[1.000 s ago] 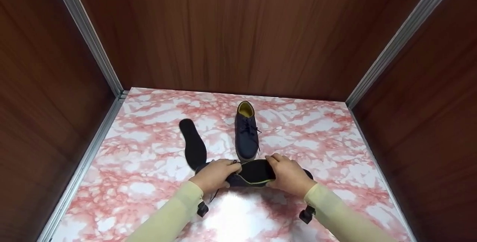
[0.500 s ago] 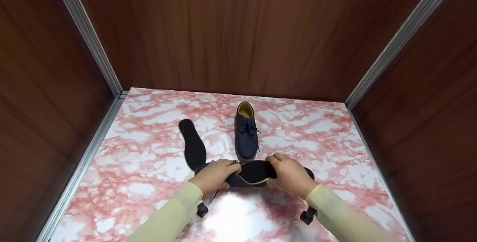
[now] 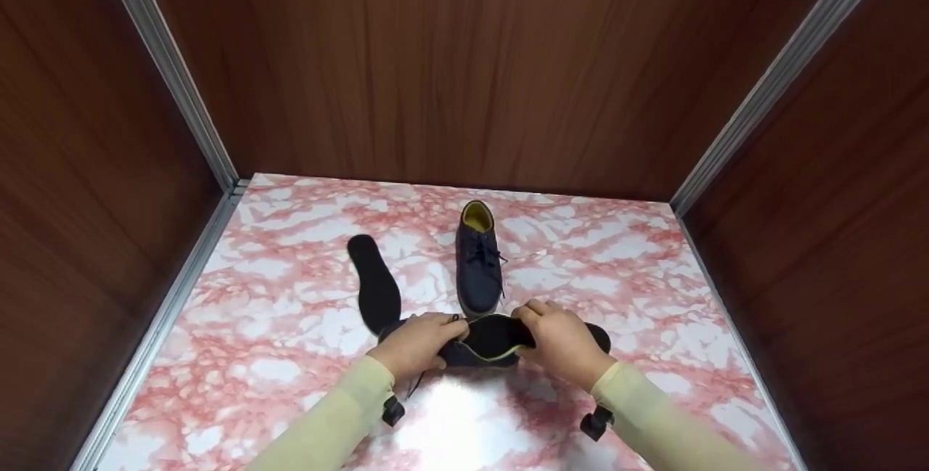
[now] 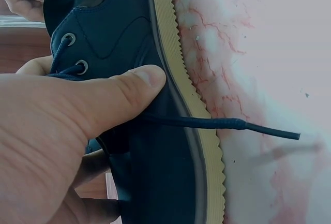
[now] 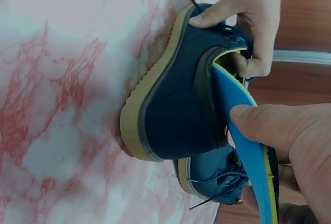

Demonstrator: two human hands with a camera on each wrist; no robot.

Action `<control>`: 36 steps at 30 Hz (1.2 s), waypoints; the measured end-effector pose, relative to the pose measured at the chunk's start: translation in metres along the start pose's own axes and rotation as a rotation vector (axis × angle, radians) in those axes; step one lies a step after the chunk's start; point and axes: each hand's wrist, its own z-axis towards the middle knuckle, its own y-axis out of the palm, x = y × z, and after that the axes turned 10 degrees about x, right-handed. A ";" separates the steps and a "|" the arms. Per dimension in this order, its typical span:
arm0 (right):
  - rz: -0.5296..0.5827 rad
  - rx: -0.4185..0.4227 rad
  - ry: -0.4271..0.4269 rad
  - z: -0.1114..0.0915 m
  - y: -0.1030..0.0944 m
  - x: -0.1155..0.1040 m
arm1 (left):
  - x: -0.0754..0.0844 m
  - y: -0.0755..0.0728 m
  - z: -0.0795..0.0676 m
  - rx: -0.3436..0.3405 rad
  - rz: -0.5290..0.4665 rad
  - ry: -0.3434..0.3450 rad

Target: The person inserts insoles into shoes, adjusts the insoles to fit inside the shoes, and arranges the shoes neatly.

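A dark navy lace-up shoe [image 3: 464,358] lies crosswise between both hands, its toe to the left. My left hand [image 3: 419,344] grips it over the laces; in the left wrist view the thumb presses its side above the tan, ridged sole [image 4: 173,43]. In the right wrist view one left finger hooks into the collar. My right hand [image 3: 564,342] pinches an insole [image 5: 248,141], black on top, blue underneath and yellow-edged. Its front part is inside the shoe opening, and its heel end sticks out past the hand.
Just beyond the hands, a second navy shoe [image 3: 479,268] stands with its toe toward me. A loose black insole [image 3: 377,286] lies to its left, near the held shoe's toe. Brown wood panels [image 3: 435,72] enclose the red-and-white marbled surface [image 3: 276,289].
The right hand has shifted slightly left with the insole, toward the shoe. The left hand keeps its grip, and the second shoe and loose insole stay in place.
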 end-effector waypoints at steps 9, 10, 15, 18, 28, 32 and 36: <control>0.021 0.000 0.003 0.001 0.003 -0.001 | 0.000 0.000 0.000 -0.003 -0.009 0.004; 0.020 0.004 0.000 0.001 0.003 -0.001 | 0.000 0.000 0.000 -0.003 -0.010 0.004; 0.012 0.015 -0.007 0.001 0.005 -0.001 | 0.000 0.001 0.000 0.003 -0.008 0.010; 0.008 0.017 -0.005 0.001 0.007 -0.001 | 0.000 0.001 0.000 0.004 -0.003 0.014; 0.032 0.007 0.007 0.001 0.010 -0.002 | 0.000 0.001 0.000 0.015 -0.010 0.019; 0.046 0.006 0.007 0.000 0.012 -0.001 | 0.000 0.002 -0.001 0.006 -0.003 0.011; 0.055 0.011 -0.002 0.000 0.014 0.000 | -0.001 0.002 -0.001 0.012 -0.020 0.003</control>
